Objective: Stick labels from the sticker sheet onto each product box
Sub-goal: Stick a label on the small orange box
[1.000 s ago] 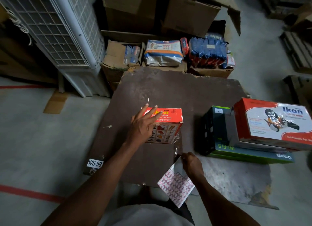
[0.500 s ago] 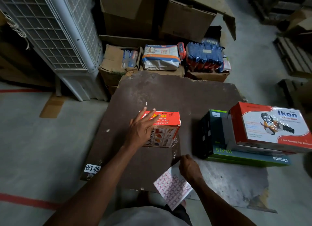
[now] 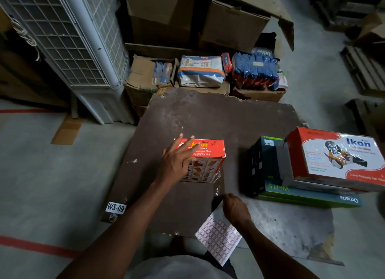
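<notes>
A small red box (image 3: 210,151) stands on the brown board (image 3: 208,116). My left hand (image 3: 177,160) rests on its top left side with straight, spread fingers. A sticker sheet (image 3: 216,239) with a red grid hangs over the board's near edge, and my right hand (image 3: 235,210) holds its upper corner with curled fingers. At the right, a red and white Ikon box (image 3: 337,160) lies on a stack above a green Omada box (image 3: 308,197) and beside a black box (image 3: 262,164).
A white air cooler (image 3: 68,45) stands at the back left. Cardboard cartons (image 3: 200,18) and packets of goods (image 3: 200,70) sit behind the board. A WS-09 tag (image 3: 115,207) marks the board's near left corner. Wooden pallets (image 3: 364,70) lie at far right.
My left hand has stayed on the red box, and my right hand still holds the sheet. The view has shifted slightly; the boxes have not moved.
</notes>
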Demonstrator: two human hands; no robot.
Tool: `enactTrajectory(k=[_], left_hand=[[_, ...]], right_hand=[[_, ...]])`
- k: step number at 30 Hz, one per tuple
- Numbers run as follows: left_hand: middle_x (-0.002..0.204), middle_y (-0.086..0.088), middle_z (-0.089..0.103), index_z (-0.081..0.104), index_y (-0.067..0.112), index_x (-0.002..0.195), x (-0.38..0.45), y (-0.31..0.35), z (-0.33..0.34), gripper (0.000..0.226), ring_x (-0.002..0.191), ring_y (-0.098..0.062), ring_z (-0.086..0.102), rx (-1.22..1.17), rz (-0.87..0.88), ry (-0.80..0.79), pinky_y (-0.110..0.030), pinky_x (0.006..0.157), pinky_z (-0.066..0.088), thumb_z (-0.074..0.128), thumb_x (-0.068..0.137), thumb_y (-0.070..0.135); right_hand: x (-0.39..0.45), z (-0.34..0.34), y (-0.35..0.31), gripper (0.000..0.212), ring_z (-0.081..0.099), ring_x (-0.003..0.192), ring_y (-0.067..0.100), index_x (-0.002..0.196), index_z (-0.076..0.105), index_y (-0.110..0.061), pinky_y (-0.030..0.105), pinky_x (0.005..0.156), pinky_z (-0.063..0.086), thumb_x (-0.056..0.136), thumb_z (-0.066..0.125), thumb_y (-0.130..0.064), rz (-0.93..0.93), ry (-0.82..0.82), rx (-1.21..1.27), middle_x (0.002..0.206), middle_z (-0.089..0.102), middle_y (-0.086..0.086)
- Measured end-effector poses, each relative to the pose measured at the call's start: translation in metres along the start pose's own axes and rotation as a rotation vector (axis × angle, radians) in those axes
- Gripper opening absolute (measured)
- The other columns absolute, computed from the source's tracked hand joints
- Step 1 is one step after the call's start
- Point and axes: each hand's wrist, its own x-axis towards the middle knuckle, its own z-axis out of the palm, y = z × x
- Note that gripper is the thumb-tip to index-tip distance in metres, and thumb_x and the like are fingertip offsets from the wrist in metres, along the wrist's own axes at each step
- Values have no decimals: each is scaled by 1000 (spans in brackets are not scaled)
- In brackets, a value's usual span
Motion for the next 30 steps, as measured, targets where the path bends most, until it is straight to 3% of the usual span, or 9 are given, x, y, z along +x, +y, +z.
enactTrajectory(k=[7, 13, 16, 20, 22, 26, 30], left_hand=[[163, 13, 29, 45, 39, 149, 0, 0, 0, 57, 155, -22, 13, 1, -3, -7, -70, 110, 23, 60, 98, 17], [162, 13, 31, 45, 40, 149, 0, -1, 1, 60, 155, -21, 15, 6, -18, -8, -69, 112, 22, 61, 97, 15], [161, 13, 33, 47, 40, 148, 0, -1, 2, 61, 154, -21, 17, -2, -22, 1, -69, 111, 22, 63, 96, 13], [161, 13, 34, 47, 41, 148, 1, -1, 4, 63, 154, -21, 18, 2, -25, 9, -68, 112, 23, 63, 95, 11], [161, 14, 35, 47, 41, 148, 2, -2, 3, 62, 154, -21, 19, -2, -23, 11, -69, 111, 24, 63, 96, 12], [161, 15, 34, 46, 42, 148, 2, -3, 3, 61, 154, -22, 19, 13, -12, 11, -69, 109, 28, 61, 96, 13], [162, 16, 32, 45, 43, 148, 3, -3, 4, 58, 155, -21, 16, 27, -9, -7, -68, 109, 28, 57, 99, 16]], right_hand=[[0, -6, -3, 27, 62, 89, 19, 124, 51, -21, 24, 68, 41, 98, 51, -17, 34, -5, 43, 107, 66, 4], [3, -21, 4, 9, 61, 75, 18, 98, 61, -22, 19, 54, 33, 98, 54, -27, 47, -38, 192, 91, 68, 1], [0, -24, 8, 11, 61, 78, 19, 91, 61, -24, 29, 61, 42, 90, 57, -34, 7, -1, 293, 92, 65, -2], [-6, -41, -6, 6, 62, 76, 11, 91, 64, -31, 22, 59, 44, 91, 69, -29, 11, 79, 418, 94, 66, -8], [-8, -61, -24, 11, 64, 70, 6, 86, 64, -35, 23, 59, 50, 91, 71, -30, 31, 171, 570, 84, 69, -12], [-13, -124, -72, 10, 66, 67, 5, 86, 68, -25, 22, 59, 53, 93, 74, -22, -37, 327, 839, 77, 71, -12], [-6, -171, -102, 8, 68, 74, 11, 88, 71, -22, 29, 64, 57, 90, 76, -27, -152, 425, 842, 85, 72, -7]])
